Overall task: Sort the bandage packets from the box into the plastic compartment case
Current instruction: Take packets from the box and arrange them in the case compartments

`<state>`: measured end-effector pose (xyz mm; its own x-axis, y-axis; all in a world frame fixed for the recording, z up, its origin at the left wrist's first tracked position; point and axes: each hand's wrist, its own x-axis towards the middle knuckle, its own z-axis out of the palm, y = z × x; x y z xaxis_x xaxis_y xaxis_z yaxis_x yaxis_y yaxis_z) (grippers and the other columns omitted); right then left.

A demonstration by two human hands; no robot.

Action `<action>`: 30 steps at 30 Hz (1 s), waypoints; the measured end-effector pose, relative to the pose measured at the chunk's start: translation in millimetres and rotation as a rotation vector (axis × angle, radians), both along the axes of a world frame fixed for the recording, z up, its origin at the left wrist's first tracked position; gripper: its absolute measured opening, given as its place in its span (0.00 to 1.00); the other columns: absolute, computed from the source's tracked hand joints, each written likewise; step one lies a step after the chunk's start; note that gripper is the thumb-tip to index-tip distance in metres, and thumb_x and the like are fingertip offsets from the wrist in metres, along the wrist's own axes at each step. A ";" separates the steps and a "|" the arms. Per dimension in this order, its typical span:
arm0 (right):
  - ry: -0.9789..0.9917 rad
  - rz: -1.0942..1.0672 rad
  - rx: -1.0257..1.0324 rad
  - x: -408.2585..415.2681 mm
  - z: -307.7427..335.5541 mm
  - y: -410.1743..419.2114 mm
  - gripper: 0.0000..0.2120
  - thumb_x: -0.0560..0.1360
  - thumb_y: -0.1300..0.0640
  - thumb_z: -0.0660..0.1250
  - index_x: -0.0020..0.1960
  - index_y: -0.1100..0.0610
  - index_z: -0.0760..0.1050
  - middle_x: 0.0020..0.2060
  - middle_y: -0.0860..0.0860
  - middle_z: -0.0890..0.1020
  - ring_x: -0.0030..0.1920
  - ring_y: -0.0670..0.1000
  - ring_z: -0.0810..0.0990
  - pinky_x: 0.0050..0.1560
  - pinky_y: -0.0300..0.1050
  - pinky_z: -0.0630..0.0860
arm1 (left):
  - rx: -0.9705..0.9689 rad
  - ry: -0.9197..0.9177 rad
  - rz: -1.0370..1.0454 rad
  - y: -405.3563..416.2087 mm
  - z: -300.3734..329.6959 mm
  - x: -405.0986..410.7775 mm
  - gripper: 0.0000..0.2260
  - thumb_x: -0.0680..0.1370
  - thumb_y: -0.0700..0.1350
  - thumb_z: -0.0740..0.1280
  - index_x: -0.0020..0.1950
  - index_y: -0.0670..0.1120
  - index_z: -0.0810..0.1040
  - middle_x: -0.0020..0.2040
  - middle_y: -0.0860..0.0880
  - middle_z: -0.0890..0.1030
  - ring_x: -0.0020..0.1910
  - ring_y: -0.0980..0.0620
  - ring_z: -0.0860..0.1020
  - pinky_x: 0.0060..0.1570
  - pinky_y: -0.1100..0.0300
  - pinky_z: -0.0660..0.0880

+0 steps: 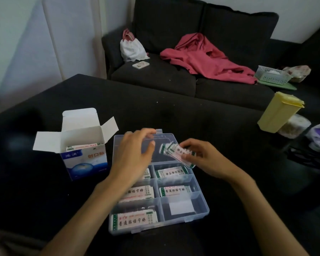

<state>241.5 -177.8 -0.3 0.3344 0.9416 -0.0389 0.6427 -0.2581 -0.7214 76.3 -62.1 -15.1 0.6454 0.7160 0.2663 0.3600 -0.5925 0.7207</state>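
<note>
Dark tabletop before a sofa: the right hand pinches a fanned stack of bandage packets above the clear compartment case; the left hand hovers, fingers relaxed, empty. More packets remain in the open box. Light, slippery paper strips, probably best pinched across the stack's middle.

Home living room — dark sofa carrying a red garment, white bag, phone.
</note>
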 end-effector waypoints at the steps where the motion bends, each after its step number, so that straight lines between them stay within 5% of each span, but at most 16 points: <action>1: -0.028 0.034 -0.045 2.3 -2.4 1.2 0.10 0.77 0.60 0.63 0.56 0.47 0.72 0.54 0.46 0.77 0.54 0.45 0.77 0.48 0.40 0.79 | 0.050 0.073 -0.015 -0.7 -1.9 0.1 0.16 0.79 0.48 0.62 0.67 0.57 0.69 0.63 0.56 0.73 0.66 0.57 0.66 0.63 0.57 0.67; 7: -0.161 0.092 -0.197 -5.2 -18.7 9.3 0.11 0.78 0.58 0.61 0.60 0.52 0.75 0.57 0.49 0.77 0.57 0.45 0.74 0.60 0.47 0.74 | 0.124 0.301 -0.158 -7.5 -4.9 1.0 0.14 0.80 0.51 0.60 0.66 0.59 0.71 0.66 0.57 0.71 0.68 0.55 0.62 0.66 0.56 0.60; 12: -0.161 0.101 -0.198 -4.7 -15.0 7.6 0.12 0.78 0.59 0.62 0.58 0.52 0.78 0.51 0.44 0.73 0.53 0.43 0.71 0.56 0.42 0.73 | 0.170 0.379 -0.196 -8.8 -7.5 0.1 0.13 0.79 0.53 0.62 0.63 0.60 0.73 0.60 0.53 0.72 0.61 0.52 0.67 0.57 0.59 0.65; 17: -0.257 0.010 -0.109 -3.6 -21.3 8.9 0.07 0.75 0.57 0.67 0.52 0.50 0.79 0.49 0.46 0.81 0.49 0.43 0.77 0.55 0.46 0.76 | 0.260 0.393 -0.199 -5.9 -10.9 -0.5 0.14 0.80 0.49 0.60 0.65 0.60 0.72 0.59 0.53 0.72 0.58 0.54 0.66 0.53 0.62 0.63; 22: -0.315 0.005 -0.159 0.8 -23.1 7.0 0.04 0.72 0.51 0.70 0.46 0.48 0.81 0.48 0.44 0.82 0.44 0.40 0.75 0.51 0.39 0.75 | 0.250 0.369 -0.282 -0.5 -15.8 -1.6 0.16 0.80 0.42 0.59 0.64 0.58 0.73 0.57 0.60 0.79 0.59 0.60 0.67 0.60 0.60 0.61; 30: -0.533 -0.073 -0.183 -7.9 -19.1 9.7 0.12 0.69 0.41 0.69 0.48 0.46 0.82 0.36 0.42 0.67 0.45 0.45 0.67 0.48 0.40 0.60 | 0.297 0.371 -0.198 -2.2 -16.1 -1.9 0.14 0.80 0.51 0.59 0.65 0.60 0.73 0.58 0.54 0.74 0.57 0.54 0.68 0.53 0.62 0.62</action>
<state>233.6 -168.1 -19.4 0.4164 0.9092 -0.0076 0.8816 -0.4058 -0.2410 74.4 -64.3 -31.3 0.8505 0.4986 0.1673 0.4195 -0.8350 0.3562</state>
